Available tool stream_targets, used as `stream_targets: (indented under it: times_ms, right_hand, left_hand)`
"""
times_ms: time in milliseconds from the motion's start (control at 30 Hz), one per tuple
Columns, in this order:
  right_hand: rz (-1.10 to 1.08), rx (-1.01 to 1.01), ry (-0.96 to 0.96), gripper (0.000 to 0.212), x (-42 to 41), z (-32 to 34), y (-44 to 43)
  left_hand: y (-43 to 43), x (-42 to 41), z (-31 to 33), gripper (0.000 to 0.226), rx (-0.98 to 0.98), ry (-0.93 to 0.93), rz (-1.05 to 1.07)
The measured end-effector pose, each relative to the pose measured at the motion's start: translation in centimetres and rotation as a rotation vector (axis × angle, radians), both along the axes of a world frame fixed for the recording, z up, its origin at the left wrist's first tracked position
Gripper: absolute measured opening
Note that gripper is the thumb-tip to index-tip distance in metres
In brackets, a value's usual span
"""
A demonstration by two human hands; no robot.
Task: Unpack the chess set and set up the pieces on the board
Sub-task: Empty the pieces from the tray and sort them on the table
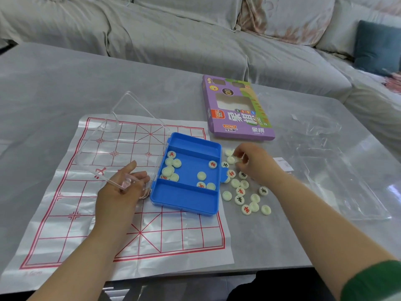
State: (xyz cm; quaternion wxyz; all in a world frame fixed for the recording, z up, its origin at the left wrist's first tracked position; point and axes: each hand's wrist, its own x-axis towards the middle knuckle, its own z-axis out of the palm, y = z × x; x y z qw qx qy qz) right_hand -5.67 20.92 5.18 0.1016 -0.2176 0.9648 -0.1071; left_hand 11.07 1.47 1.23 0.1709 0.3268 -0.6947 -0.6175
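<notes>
Two bare forearms reach in from the near edge, the right one ending in a green sleeve (373, 283). Between them and to the left, the board (65, 213), a creased white sheet printed with a red grid, lies flat on the grey counter (65, 79).

On the board's right edge sits the blue tray (184, 205), split into three compartments. Its middle compartment holds roughly ten tray pieces (201, 175), a few showing red characters and the others blank side up.

The left hand (123, 187) is beside the tray's left wall. It holds the near corner of the clear lid (121, 131), its fingers loosely bent and partly seen through the plastic. The lid stands tilted open over the board, joined to the tray along its left side.

Just right of the tray, the loose pieces (240, 191) are scattered on the bare counter, some showing red or black characters, others blank.

Above their far end the right hand (253, 164) pinches one white piece (238, 160) between thumb and fingertips.

Farther back lies the purple box (238, 109), flat and face up. Crumpled clear wrapping (325, 148) spreads to the right, with a small white slip (282, 164) at its near side. Beyond the counter runs a grey covered sofa (173, 40) with a teal cushion (377, 46) at the far right.
</notes>
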Motion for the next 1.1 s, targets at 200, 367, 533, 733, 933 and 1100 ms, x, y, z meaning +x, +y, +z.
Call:
stream_targets:
  times_ms: [200,367,533,733,933,1100]
  right_hand:
    - [-0.062,0.096,0.017,0.024,-0.9,-0.7,-0.3]
    - [-0.009,0.133,0.042,0.032,-0.5,0.2,0.0]
    - [0.166,-0.040,0.051,0.025,2.2,2.7,-3.5]
    - [0.476,0.109,-0.102,0.039,5.1,0.9,-9.0]
    - [0.510,0.115,-0.139,0.044,4.7,0.5,-9.7]
    - [0.527,0.192,-0.136,0.039,4.2,0.4,-10.4]
  left_hand:
    - [-0.2,0.0,-0.2,0.040,0.013,0.013,0.002]
    - [-0.1,-0.1,-0.2,0.041,0.023,0.020,0.010]
    - [-0.2,0.1,-0.2,0.041,0.033,0.021,-0.005]
    - [-0.3,0.0,-0.2,0.041,0.056,0.027,-0.002]
    - [-0.5,0.0,-0.4,0.042,0.046,0.023,-0.007]
    - [-0.3,0.0,-0.1,0.041,0.063,0.023,-0.001]
